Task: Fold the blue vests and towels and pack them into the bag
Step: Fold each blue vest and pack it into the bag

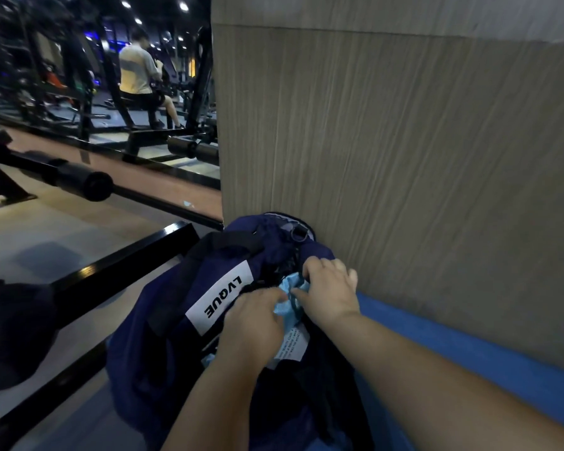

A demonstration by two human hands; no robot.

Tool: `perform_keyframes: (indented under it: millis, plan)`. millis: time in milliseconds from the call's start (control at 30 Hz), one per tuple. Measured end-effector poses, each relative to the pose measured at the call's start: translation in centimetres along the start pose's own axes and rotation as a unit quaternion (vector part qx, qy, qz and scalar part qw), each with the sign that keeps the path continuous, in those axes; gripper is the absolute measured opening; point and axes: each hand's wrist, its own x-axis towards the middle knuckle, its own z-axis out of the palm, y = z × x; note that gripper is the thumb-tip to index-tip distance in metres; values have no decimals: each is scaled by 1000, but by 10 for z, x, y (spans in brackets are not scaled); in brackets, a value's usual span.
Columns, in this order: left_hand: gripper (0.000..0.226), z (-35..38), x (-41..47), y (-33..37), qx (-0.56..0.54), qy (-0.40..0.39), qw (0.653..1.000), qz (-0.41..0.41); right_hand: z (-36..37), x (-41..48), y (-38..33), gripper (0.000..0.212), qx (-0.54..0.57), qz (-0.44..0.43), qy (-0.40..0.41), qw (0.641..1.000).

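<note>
The navy drawstring bag [183, 327], labelled LVQUE, stands on a blue mat [469, 356] against a wood-grain wall panel [404, 141]. A light-blue cloth [285, 309] sits in the bag's mouth. The left hand [258, 319] and the right hand [331, 292] both pinch this cloth with curled fingers. A black steel rail [111, 265] runs at left. Dim gym machines stand beyond.

Dark navy fabric bag [163, 336] with a white LVQUE label leans against the wood-grain wall panel [404, 157]; crumpled light blue cloth [285, 309] fills its mouth, near that panel
</note>
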Motion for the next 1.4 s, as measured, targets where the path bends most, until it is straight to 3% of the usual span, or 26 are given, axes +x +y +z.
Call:
perform_keyframes:
  millis: [100,233,300,500,633,833,1033,1167,1233,1300,1400]
  plan:
    - [38,14,2,-6,62,-55,996,-31,4,-1,0,19,-21,-36,-45,998]
    - [43,28,8,-14,148,-86,984,-56,15,-5,6,39,-46,-99,-198,974]
    - [46,29,8,-10,152,-99,981,-72,13,-7,9,45,-43,-110,-215,969]
    - [50,30,8,25,118,-58,991,-32,-15,-32,35,46,68,-82,-89,990]
    - [45,50,-2,77,49,-48,996,54,-41,-76,86,50,119,-5,-56,991]
    - [44,129,-36,159,30,-163,969,184,-69,-163,197,38,117,180,-46,976]
    - [41,179,-98,214,64,-290,915,273,-123,-256,289,33,54,329,45,942]
    - [43,203,-127,246,81,-330,895,289,-156,-305,319,37,-103,307,166,931]
    - [44,216,-134,265,72,-360,888,278,-172,-321,335,43,-201,299,213,909]
    - [47,232,-136,284,36,-379,887,261,-189,-330,350,46,-238,344,201,886]
    - [69,253,-138,311,-38,-392,887,240,-203,-340,367,44,-244,427,135,860]
